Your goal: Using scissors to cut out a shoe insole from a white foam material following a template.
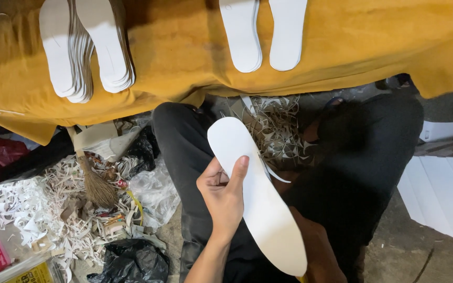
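Observation:
My left hand (224,196) grips a long white shoe insole (260,209) by its edge and holds it over my lap in dark trousers (184,141). A thin white trimmed strip (274,174) curls off the insole's right edge. My right hand (315,251) is mostly hidden behind the insole; only part of it and the forearm shows, and its grip is unclear. On the yellow cloth (184,52) ahead lie two fanned stacks of white insoles (79,52) at the left and two more insoles (263,31) in the middle.
White paper-like trimmings (32,209) litter the floor at the left and between my legs. A small broom (98,186), a clear plastic bag (155,191) and a black bag (132,259) lie there too. White sheets (441,194) are stacked at the right.

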